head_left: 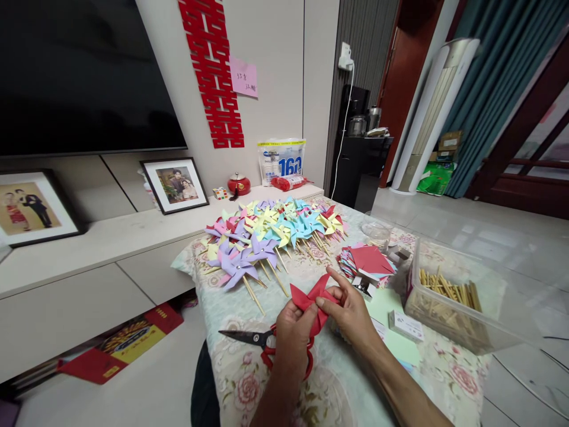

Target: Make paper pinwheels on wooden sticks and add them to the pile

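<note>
Both my hands hold a red paper pinwheel (316, 295) over the near part of the table, its blades folded in toward the middle. My left hand (291, 332) grips it from the left, thumb on the paper. From the right, the thumb of my right hand (349, 305) presses near its centre, with the index finger stretched out. No stick shows on this pinwheel. Below my left hand lies a pair of scissors (254, 337) with red handles, partly hidden by the hand and wrist. Beyond my hands, finished pinwheels (267, 228) on wooden sticks lie in a pile.
Right of my hands are a stack of coloured paper squares (372, 261), a small white box (405, 326) on pale green paper (391, 301), and a clear plastic bin (462, 323) of wooden sticks (451, 290). A cabinet (111, 237) with framed photos stands along the wall.
</note>
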The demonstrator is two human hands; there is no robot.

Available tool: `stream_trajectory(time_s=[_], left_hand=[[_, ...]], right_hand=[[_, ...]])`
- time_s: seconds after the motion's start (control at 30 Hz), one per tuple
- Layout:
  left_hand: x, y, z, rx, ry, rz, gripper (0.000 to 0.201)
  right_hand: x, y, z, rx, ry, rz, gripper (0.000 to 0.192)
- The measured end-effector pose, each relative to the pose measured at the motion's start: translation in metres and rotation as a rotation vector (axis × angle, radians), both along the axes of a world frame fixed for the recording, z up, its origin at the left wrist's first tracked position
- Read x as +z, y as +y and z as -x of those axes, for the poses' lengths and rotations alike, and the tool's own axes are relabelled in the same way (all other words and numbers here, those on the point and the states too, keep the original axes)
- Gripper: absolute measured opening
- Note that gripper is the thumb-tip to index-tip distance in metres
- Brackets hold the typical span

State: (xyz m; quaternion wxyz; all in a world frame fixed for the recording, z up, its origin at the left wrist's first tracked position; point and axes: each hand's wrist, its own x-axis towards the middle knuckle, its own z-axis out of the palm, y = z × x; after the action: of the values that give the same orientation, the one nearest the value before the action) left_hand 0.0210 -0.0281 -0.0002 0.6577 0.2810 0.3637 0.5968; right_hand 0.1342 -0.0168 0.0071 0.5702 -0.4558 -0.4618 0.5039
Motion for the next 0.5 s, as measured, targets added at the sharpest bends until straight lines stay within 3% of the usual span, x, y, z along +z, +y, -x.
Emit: stream_trajectory(time_s=[0.27,0.5], left_hand=[[0.0026,0.0005,0.0010,-0.042,-0.049,-0.016,0.038],[-0.0046,0.0003,0.0016,-0.077,-0.062,-0.044,0.037]], right_hand=[[-0.0021,0.0002,-0.0025,0.058,-0.012,-0.032,0.061],[-0.0002,0.0018,-0.0046,0.109,-0.010,-0.067,0.045]])
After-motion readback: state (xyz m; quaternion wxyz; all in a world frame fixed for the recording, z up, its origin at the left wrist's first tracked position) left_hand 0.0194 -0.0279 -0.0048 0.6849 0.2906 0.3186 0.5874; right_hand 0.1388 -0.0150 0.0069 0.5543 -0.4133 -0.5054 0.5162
